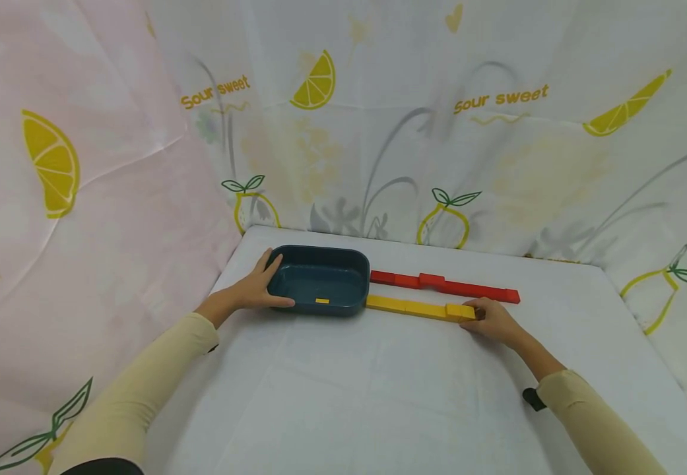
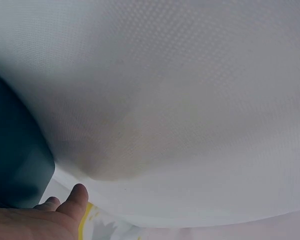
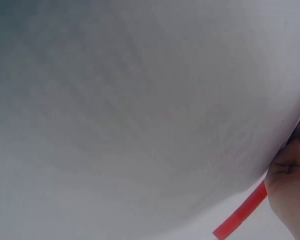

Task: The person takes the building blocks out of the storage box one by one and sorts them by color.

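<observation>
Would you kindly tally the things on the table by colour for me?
Dark blue tray: 1
Red row of blocks: 1
Yellow row of blocks: 1
Small yellow piece in the tray: 1
Total: 4

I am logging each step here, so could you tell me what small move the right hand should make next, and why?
Probably lift the end yellow block and carry it to the blue tray: the right hand already grips it, one yellow piece lies inside, and the left hand steadies the tray.

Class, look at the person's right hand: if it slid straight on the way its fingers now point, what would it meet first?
The right hand points left along the yellow block row, whose end it already touches; beyond that, probably the dark blue tray.
</observation>
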Demonstrator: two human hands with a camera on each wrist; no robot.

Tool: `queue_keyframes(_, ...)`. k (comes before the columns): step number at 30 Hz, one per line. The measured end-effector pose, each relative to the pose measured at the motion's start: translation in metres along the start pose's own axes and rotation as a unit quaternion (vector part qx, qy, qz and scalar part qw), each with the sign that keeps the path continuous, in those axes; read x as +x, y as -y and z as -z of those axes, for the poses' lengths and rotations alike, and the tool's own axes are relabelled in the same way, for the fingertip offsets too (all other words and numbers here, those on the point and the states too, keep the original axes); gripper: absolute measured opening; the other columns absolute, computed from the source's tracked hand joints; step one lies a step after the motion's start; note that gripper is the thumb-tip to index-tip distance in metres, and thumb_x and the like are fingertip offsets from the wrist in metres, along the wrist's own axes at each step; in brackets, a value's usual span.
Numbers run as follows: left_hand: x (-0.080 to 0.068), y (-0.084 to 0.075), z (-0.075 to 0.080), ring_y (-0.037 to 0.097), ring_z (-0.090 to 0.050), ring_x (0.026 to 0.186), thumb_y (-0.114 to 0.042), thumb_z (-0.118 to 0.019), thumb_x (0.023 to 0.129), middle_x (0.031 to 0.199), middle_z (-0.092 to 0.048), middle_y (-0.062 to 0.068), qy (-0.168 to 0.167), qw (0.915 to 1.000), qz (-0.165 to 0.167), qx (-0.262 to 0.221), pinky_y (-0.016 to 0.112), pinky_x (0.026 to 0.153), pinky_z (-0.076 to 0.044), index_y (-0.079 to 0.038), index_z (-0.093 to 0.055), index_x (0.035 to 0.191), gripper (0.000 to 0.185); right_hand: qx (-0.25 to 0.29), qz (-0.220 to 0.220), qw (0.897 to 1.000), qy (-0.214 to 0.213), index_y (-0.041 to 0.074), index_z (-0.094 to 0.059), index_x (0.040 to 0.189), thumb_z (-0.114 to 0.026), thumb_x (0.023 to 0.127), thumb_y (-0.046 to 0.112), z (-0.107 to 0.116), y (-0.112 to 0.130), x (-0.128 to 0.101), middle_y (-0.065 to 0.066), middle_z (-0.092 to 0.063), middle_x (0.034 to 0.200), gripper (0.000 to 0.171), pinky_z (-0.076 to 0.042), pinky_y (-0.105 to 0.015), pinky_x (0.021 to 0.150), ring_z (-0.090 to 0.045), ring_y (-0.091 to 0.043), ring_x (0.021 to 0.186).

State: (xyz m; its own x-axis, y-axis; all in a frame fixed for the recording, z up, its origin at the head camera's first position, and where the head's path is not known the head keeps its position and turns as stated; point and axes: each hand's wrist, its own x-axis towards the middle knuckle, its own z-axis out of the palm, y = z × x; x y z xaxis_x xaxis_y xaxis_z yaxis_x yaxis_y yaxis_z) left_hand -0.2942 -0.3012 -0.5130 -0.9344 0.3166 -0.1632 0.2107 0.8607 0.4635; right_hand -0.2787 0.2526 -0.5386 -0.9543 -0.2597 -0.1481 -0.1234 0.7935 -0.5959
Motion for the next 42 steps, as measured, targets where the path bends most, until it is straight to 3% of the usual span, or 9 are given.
queue_keyframes(12, -0.001, 0.004, -0.001, 0.048, -0.010, 0.150, -0.075, -0.071, 0.070, 0.164, 0.020, 0.016, 0.000, 1.0000, 0.003, -0.003, 0.067, 0.112, -0.029, -0.011, 0.001, 0.160, 0.132, 0.006, -0.009, 1.000, 0.011, -0.001, -0.062, 0.127, -0.079, 0.084, 0.017, -0.001, 0.003, 0.004, -0.009, -0.058, 0.097, 0.049, -0.047, -0.029, 0.075, -0.050, -0.023, 0.089)
queue_keyframes(16, -0.001, 0.005, -0.002, 0.049, -0.009, 0.150, -0.076, -0.071, 0.069, 0.164, 0.020, 0.016, 0.000, 1.0000, 0.006, -0.004, 0.067, 0.112, -0.028, -0.011, 0.001, 0.160, 0.133, 0.013, -0.004, 1.000, 0.020, -0.001, -0.062, 0.128, -0.078, 0.084, 0.017, 0.000, 0.005, 0.003, -0.011, -0.059, 0.101, 0.050, -0.049, -0.031, 0.078, -0.051, -0.024, 0.092)
queue_keyframes(22, 0.000, 0.006, -0.003, 0.047, -0.007, 0.151, -0.077, -0.071, 0.069, 0.164, 0.020, 0.016, -0.001, 1.0000, 0.006, -0.005, 0.066, 0.114, -0.028, -0.013, 0.002, 0.160, 0.133, 0.040, -0.012, 0.998, 0.047, 0.006, -0.049, 0.141, -0.082, 0.081, 0.022, 0.009, 0.007, -0.005, -0.021, -0.056, 0.123, 0.071, -0.058, -0.037, 0.084, -0.055, -0.028, 0.101)
queue_keyframes(26, 0.002, 0.005, -0.001, 0.047, -0.006, 0.151, -0.077, -0.070, 0.069, 0.164, 0.020, 0.016, -0.002, 1.0000, -0.001, -0.006, 0.066, 0.114, -0.027, -0.014, 0.003, 0.160, 0.133, 0.054, -0.022, 0.996, 0.066, 0.008, -0.040, 0.147, -0.084, 0.078, 0.025, 0.015, 0.009, -0.009, -0.023, -0.051, 0.125, 0.083, -0.059, -0.036, 0.083, -0.056, -0.027, 0.100)
queue_keyframes(36, 0.003, 0.003, 0.005, 0.047, -0.005, 0.151, -0.075, -0.071, 0.070, 0.164, 0.021, 0.016, -0.002, 1.0000, -0.002, -0.008, 0.065, 0.115, -0.027, -0.014, 0.003, 0.160, 0.132, 0.067, -0.015, 0.996, 0.049, 0.002, -0.046, 0.141, -0.077, 0.086, 0.017, 0.015, 0.007, -0.008, -0.019, -0.054, 0.118, 0.065, -0.055, -0.031, 0.084, -0.058, -0.024, 0.097)
queue_keyframes(42, 0.002, 0.004, 0.002, 0.048, -0.004, 0.151, -0.074, -0.071, 0.071, 0.164, 0.021, 0.016, 0.003, 0.9999, 0.000, -0.011, 0.066, 0.114, -0.026, -0.014, 0.003, 0.160, 0.131, 0.071, -0.025, 0.996, 0.048, 0.001, -0.045, 0.142, -0.078, 0.086, 0.019, 0.012, 0.007, -0.010, -0.019, -0.054, 0.118, 0.067, -0.055, -0.031, 0.084, -0.058, -0.024, 0.097)
